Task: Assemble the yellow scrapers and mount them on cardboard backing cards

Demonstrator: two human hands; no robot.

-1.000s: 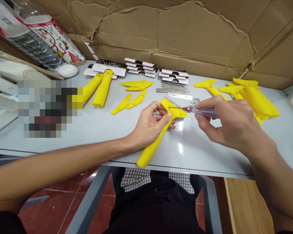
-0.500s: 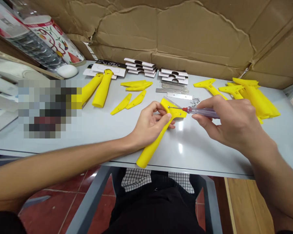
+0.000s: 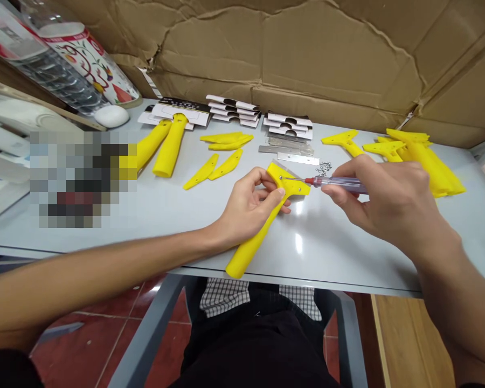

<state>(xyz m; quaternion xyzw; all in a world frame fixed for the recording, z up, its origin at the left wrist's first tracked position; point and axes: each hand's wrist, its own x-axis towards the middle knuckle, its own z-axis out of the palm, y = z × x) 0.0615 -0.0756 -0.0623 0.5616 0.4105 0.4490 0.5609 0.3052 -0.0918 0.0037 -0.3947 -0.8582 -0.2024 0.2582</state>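
My left hand (image 3: 253, 207) is closed around the neck of a yellow scraper (image 3: 254, 240), its handle slanting toward the table's front edge. Two screws show in the scraper's head, and a blade edge lies along its far side. In my right hand (image 3: 392, 202) is a screwdriver (image 3: 347, 184) with a clear purple handle and a red collar. Its thin shaft lies nearly level across the head, and the tip is at the left screw (image 3: 281, 177). Just beyond the screwdriver is a small pile of loose screws (image 3: 324, 168).
Metal blades (image 3: 286, 151) lie behind the scraper, near folded cards (image 3: 289, 125). Yellow cover plates (image 3: 226, 141) and carded scrapers (image 3: 170, 145) are to the left; more yellow handles (image 3: 436, 167) pile up at right. Cardboard (image 3: 291, 48) walls the back; a bottle (image 3: 60, 70) leans at far left.
My right hand and the screwdriver have shifted very slightly right, with the tip still at the left screw. My left hand keeps the scraper in nearly the same place.
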